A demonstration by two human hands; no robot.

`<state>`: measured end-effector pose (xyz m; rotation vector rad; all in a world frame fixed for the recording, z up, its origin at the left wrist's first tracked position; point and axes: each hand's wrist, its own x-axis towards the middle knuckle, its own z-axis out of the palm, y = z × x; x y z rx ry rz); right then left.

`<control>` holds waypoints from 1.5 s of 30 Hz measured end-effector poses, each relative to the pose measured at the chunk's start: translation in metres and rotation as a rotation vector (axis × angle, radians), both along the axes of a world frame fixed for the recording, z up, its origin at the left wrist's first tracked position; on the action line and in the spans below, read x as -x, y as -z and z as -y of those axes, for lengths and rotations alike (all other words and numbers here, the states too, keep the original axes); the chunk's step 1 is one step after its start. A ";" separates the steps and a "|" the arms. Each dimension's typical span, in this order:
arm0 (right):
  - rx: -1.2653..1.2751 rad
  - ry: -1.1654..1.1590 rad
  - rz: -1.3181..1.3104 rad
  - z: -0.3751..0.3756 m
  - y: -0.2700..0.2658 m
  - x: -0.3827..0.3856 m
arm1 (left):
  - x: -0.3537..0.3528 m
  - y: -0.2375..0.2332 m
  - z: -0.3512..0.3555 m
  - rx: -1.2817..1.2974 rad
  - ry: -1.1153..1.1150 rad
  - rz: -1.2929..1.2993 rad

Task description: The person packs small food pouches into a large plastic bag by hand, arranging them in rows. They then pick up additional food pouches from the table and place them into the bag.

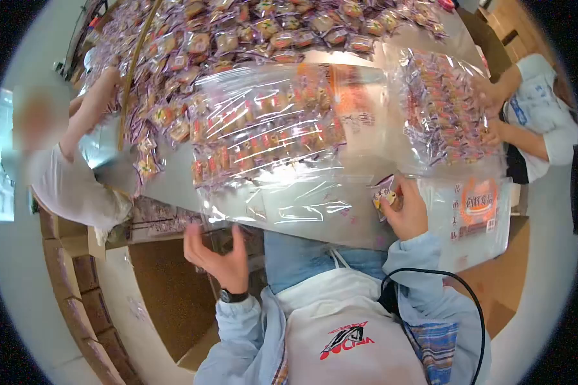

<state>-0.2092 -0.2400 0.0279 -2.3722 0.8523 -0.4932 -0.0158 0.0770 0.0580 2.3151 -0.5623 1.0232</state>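
My right hand is closed on a small wrapped snack in clear and purple film, just above the table's near edge. Off the near edge on the other side, my left hand has its thumb and fingers apart, with nothing between them. In front of me lies a large clear plastic bag, holding wrapped snacks in rows. Its unfilled end reaches toward me. Flat printed bags with an orange emblem lie beside my right hand.
Loose wrapped snacks cover the far table. At the right, a co-worker's hands touch another filled bag. A second co-worker's arm reaches in at the left. Open cardboard boxes stand below the table edge.
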 end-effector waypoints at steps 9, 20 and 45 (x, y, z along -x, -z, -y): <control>-0.427 -0.438 0.216 -0.039 -0.101 -0.021 | -0.029 0.024 -0.019 0.367 0.130 -0.615; 0.202 -0.583 0.019 -0.128 -0.035 -0.159 | 0.014 0.007 -0.029 0.517 0.217 -0.835; 0.327 -0.345 0.121 -0.120 0.020 -0.204 | 0.016 0.025 -0.050 0.455 0.279 -0.834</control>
